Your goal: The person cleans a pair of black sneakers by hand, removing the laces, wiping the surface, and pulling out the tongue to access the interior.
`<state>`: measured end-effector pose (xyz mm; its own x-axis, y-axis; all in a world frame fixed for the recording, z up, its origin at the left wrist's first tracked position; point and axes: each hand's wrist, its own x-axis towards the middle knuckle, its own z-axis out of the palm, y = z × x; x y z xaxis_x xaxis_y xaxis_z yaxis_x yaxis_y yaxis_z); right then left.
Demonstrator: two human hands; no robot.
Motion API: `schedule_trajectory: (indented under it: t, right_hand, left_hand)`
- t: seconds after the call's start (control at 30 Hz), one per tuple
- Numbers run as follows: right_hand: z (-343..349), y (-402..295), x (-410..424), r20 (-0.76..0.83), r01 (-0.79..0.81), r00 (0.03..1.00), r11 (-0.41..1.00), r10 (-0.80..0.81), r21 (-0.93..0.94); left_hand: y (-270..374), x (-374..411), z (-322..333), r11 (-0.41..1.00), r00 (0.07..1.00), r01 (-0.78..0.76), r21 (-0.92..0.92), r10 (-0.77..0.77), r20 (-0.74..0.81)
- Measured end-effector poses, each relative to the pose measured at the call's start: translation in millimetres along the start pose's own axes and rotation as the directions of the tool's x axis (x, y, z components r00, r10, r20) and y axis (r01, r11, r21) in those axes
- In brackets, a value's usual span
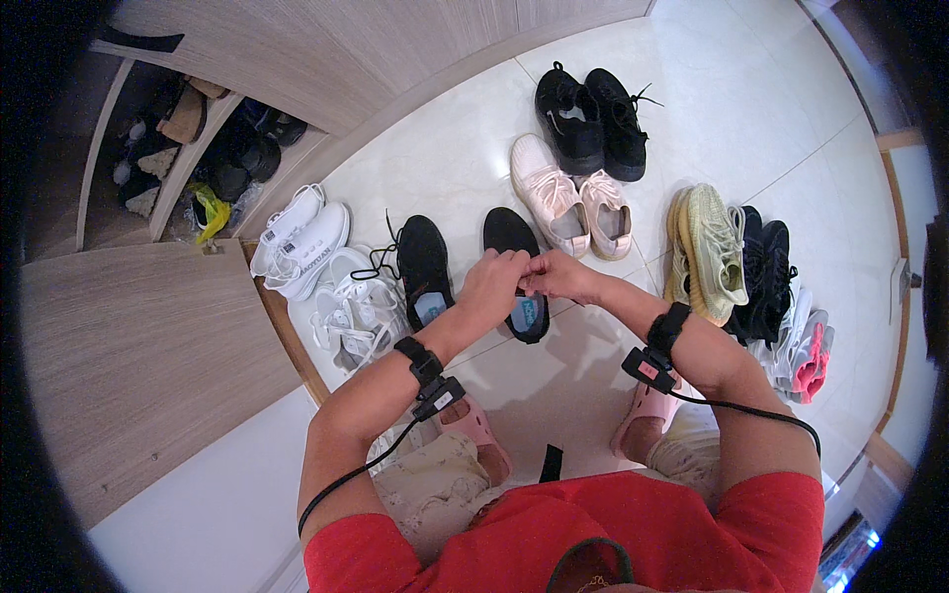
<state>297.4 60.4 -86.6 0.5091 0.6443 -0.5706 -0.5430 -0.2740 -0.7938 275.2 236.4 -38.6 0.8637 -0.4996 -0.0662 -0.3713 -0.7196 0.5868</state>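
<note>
Both hands meet over the middle of a black shoe (510, 231) that stands on the floor, toe pointing away from me. My left hand (495, 282) has its fingers bent, and my right hand (557, 277) pinches with thumb and forefinger against it. Whatever lies between the fingertips is too small and covered to make out; a bit of dark cord shows below my right hand. The matching black shoe (424, 256) stands to the left, its black laces loose on the floor. Pale pink sneakers (545, 178) are just beyond my hands.
White sneakers (308, 241) and white strappy shoes (356, 315) stand at left beside an open shoe cabinet (196, 141). Black sneakers (571, 126) are at the top. Yellowish sneakers (708, 252), more black sneakers (764, 274) and grey-pink shoes (812, 356) line the right.
</note>
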Motion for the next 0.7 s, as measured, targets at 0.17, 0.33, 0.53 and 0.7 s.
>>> schedule_trajectory:
  t: [0.17, 0.33, 0.53, 0.7]
  right_hand:
    - [-7, -5, -1, -0.168, 0.02, 0.986, 0.997, -0.006, 0.08]
    - [-21, 17, 6, -0.283, 0.129, 0.946, 0.984, -0.158, -0.12]
    - [-3, 14, 18, -0.438, 0.154, 0.852, 0.936, -0.289, -0.317]
    - [1, -1, 16, -0.4, -0.016, 0.914, 0.989, 0.074, 0.147]
  left_hand:
    - [-21, -6, 15, 0.981, 0.996, 0.033, -0.19, -0.047, -0.074]
    - [-31, -9, 20, 0.964, 0.984, -0.05, -0.261, 0.003, -0.177]
    - [-33, -3, 11, 0.938, 0.914, -0.342, 0.054, 0.346, -0.213]
    - [-31, -4, 10, 0.946, 0.909, -0.321, 0.041, 0.32, -0.267]
